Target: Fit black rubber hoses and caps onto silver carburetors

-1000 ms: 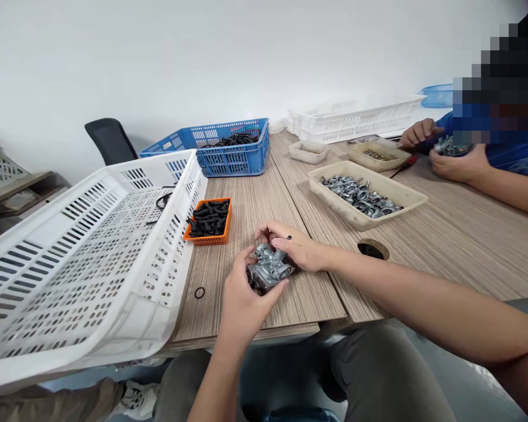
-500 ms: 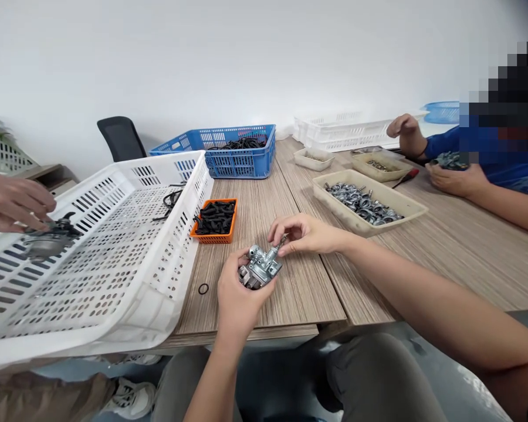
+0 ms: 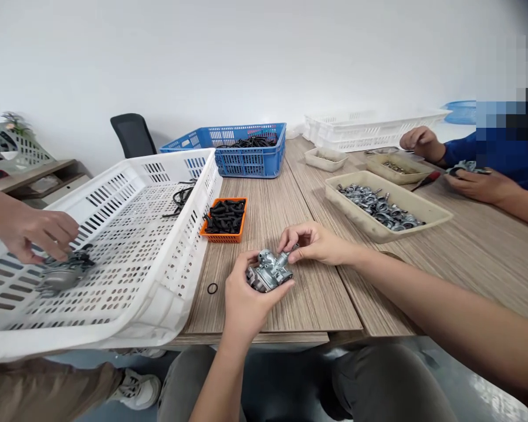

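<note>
Silver metal part [image 3: 268, 274] over the wooden table [image 3: 325, 296], its neck [image 3: 283, 259] pointing away and rightward, long axis slanting likewise, left hand [image 3: 246, 300] curled widely around it, right hand [image 3: 313, 242] pinching the neck's end, fingertips nearly together

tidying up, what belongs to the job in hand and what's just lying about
Likely the job:
metal part, held in left hand, right hand pinching one end
orange basket of black pieces, perhaps

Seemingly just lying about:
black ring, untouched on table
black chair
plant

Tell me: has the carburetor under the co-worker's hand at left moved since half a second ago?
Yes. That carburetor is now lower in view, closer to the near rim of the white crate.
</note>
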A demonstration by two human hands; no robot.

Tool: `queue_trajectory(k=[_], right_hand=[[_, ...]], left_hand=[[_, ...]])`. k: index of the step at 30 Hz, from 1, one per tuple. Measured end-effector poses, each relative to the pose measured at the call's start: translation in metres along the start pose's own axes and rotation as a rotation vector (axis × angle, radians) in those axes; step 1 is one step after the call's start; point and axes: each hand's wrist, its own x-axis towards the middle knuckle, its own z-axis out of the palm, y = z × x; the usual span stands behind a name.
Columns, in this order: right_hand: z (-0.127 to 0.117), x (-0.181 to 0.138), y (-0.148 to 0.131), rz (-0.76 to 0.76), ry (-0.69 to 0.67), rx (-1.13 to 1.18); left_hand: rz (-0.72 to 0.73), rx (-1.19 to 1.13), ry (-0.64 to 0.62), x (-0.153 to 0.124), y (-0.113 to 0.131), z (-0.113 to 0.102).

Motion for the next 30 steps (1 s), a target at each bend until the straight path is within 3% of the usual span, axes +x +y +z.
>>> queue_trajectory(k=[8, 14, 22, 27, 30], right_hand=[[0.004, -0.004, 0.005, 0.057, 0.094, -0.036], [0.014, -0.004, 0.013, 0.154, 0.211, -0.104], [0.039, -0.004, 0.007, 0.336, 0.363, 0.142], [0.035, 0.001, 0.009, 0.341, 0.380, 0.085], [0.028, 0.004, 0.009, 0.320, 0.397, 0.143]], left_hand=[[0.002, 0.006, 0.047, -0.001, 0.000, 0.003], [0.152, 0.196, 0.180, -0.004, 0.001, 0.006], [0.389, 0.403, 0.307, -0.012, -0.004, 0.014], [0.270, 0.407, 0.218, -0.007, -0.004, 0.021], [0.236, 0.511, 0.218, -0.018, 0.005, 0.028]])
